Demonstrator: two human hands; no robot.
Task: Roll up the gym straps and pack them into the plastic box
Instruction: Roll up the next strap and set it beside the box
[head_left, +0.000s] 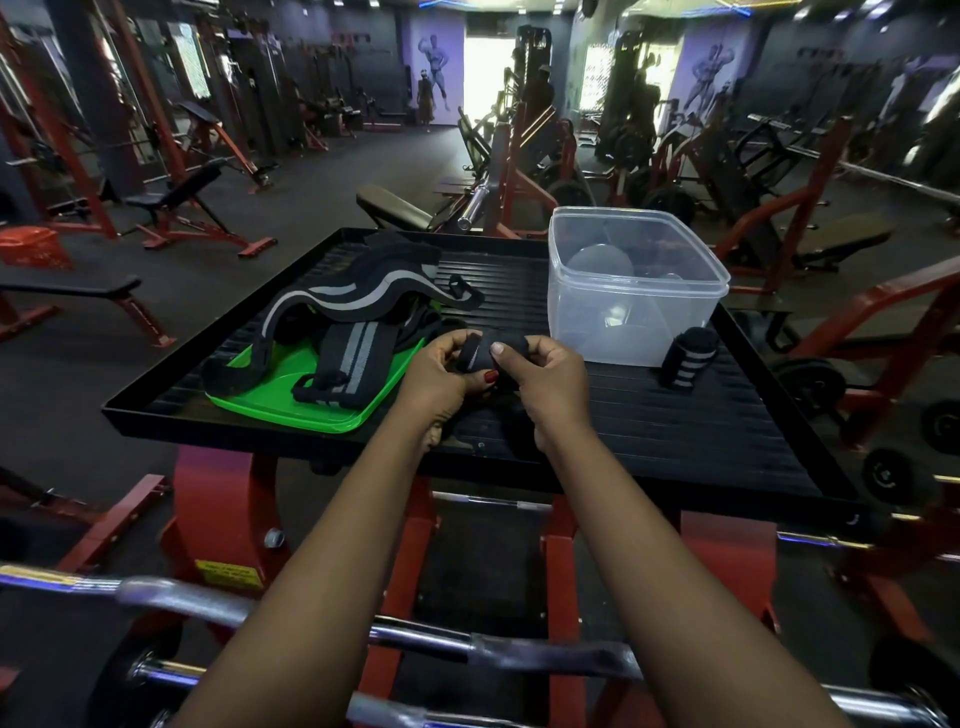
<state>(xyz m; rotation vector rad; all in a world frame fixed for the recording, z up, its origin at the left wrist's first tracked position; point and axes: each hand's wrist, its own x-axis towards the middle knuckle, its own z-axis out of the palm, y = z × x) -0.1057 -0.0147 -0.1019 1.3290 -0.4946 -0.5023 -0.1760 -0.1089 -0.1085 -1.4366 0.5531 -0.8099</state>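
Note:
Both hands hold one black strap (485, 353) above the ribbed black tray (675, 426). My left hand (441, 379) pinches its left end and my right hand (545, 374) grips its right side; the strap looks partly rolled between them. A loose pile of black straps with grey stripes (343, 312) lies to the left, partly over a green lid (291, 395). One rolled strap (688, 358) stands upright right of my hands. The clear plastic box (634, 286) stands open at the tray's back right, with no strap visible in it.
The tray sits on a red metal stand (218, 519). Chrome barbell bars (208, 603) cross the foreground below my arms. Red benches and weight machines fill the gym floor all around, and a red box (34, 247) sits far left.

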